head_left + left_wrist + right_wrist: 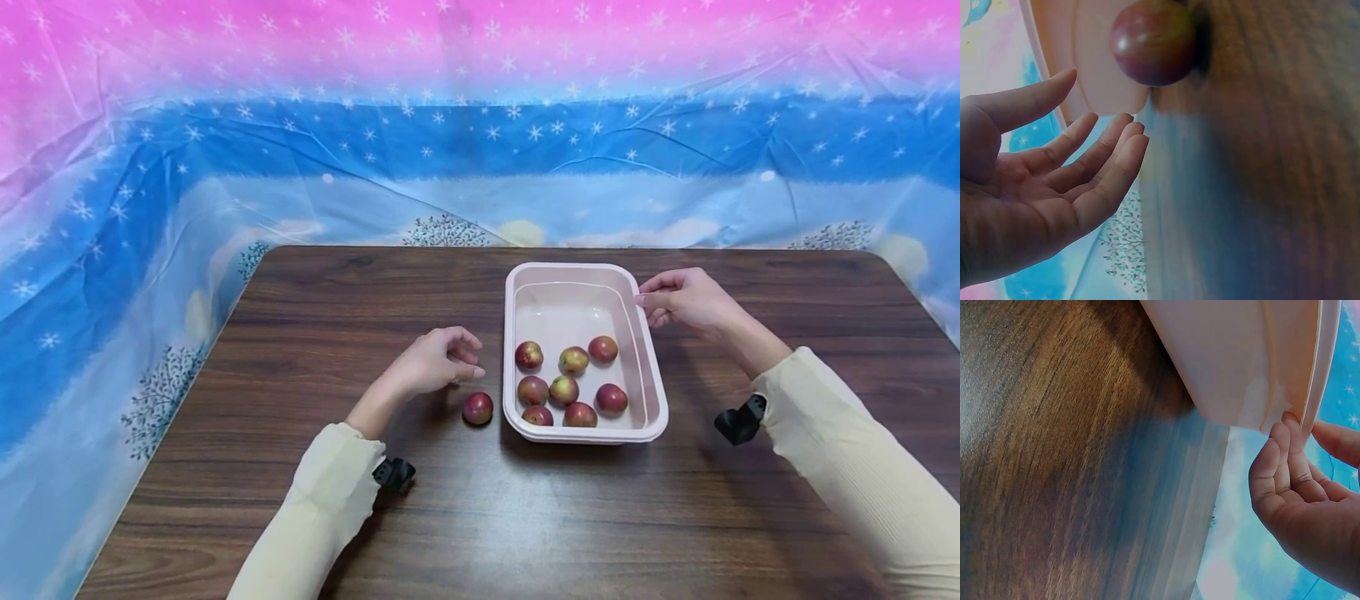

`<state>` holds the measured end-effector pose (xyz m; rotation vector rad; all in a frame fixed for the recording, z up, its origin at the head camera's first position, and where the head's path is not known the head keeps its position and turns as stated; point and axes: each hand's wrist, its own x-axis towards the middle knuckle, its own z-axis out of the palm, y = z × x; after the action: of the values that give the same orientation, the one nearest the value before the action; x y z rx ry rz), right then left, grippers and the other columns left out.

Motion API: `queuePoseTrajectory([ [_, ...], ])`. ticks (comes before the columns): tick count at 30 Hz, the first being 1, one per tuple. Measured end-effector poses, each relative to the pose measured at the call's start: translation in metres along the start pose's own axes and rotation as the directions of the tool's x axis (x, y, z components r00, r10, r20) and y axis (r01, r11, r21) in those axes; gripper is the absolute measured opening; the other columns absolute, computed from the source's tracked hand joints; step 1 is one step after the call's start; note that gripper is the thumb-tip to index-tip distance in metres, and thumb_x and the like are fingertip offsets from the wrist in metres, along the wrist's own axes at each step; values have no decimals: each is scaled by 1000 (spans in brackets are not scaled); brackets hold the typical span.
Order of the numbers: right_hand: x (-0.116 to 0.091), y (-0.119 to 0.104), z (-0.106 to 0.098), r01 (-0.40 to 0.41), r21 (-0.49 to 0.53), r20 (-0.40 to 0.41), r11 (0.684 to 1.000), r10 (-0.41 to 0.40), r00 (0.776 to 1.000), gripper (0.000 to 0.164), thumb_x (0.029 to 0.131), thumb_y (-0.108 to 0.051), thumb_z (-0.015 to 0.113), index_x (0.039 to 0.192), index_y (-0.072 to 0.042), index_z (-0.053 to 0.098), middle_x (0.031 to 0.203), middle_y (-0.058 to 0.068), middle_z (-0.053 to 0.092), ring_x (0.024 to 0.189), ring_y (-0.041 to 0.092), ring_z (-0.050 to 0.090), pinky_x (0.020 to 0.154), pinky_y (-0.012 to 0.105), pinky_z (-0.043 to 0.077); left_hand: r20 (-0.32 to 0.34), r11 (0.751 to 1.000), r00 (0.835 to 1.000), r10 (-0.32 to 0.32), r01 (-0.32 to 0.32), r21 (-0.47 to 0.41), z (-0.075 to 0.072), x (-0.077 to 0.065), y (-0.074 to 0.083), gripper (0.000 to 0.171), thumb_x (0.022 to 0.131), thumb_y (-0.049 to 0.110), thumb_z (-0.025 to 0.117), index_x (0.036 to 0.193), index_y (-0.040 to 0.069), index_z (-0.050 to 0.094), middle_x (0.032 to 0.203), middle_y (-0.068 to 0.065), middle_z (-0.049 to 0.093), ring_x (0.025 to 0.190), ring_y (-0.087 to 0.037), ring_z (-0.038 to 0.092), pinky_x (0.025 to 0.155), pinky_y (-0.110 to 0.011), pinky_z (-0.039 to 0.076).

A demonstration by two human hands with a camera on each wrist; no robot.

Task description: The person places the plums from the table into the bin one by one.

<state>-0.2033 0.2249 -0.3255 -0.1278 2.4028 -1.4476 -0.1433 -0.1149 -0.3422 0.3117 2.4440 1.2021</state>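
A pale pink plastic basin (573, 312) stands on the table with several red and yellow-green plums (611, 400) in its near half. My right hand (692, 302) pinches the basin's right rim. The right wrist view shows its thumb over the rim and its fingers (1266, 469) curled beneath. Outside the basin, close to its left wall, lies a single dark red plum (477, 408). My left hand (437, 360) hovers just beyond and left of this plum. In the left wrist view its fingers (1110, 181) are loosely bent, apart from the plum, and hold nothing.
The dark wooden table (315, 333) carries the basin right of its middle. Behind it and to the left hangs a pink and blue cloth (300, 142) with snowflakes and trees. Small black devices (395, 474) are worn at both wrists.
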Motion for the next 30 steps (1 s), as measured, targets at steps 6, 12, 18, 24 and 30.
queuePoseTrajectory([
  [6,0,-1,0,5,-6,-2,1000,-5,1000,37,91,-12,57,114,15,48,76,5,62,65,12,59,68,37,52,12,1000,1000,7,-7,-4,4,-4,-5,31,82,7,67,109,-3,55,96,-12,64,86,-21,60,69,-29,48],
  [12,0,0,0,0,-7,-5,1000,0,1000,36,91,-12,56,114,15,48,77,4,62,66,13,59,69,38,52,40,999,999,3,-1,-46,9,-7,-9,31,82,7,67,108,-3,55,96,-11,64,83,-19,59,66,-28,49],
  [18,0,0,0,-3,-7,-2,1000,3,1000,38,91,-13,57,115,15,47,76,4,62,65,12,59,68,37,52,51,999,999,15,-13,-41,12,-11,-10,30,82,9,68,107,-2,56,97,-11,64,87,-20,59,65,-27,48],
  [24,-1,-1,1,-5,-3,-4,1000,5,1000,36,91,-12,56,114,15,47,76,4,62,65,13,59,68,38,52,59,999,997,50,-49,-22,15,-15,-10,30,81,10,69,106,-2,57,96,-11,65,92,-21,60,71,-29,47],
  [30,-1,-2,1,-4,-13,-6,1000,4,1000,36,91,-12,56,114,15,48,78,5,62,66,13,59,69,38,52,60,999,997,43,-42,-8,19,-16,-12,30,80,8,69,105,-3,57,93,-10,66,88,-19,61,70,-26,47],
])
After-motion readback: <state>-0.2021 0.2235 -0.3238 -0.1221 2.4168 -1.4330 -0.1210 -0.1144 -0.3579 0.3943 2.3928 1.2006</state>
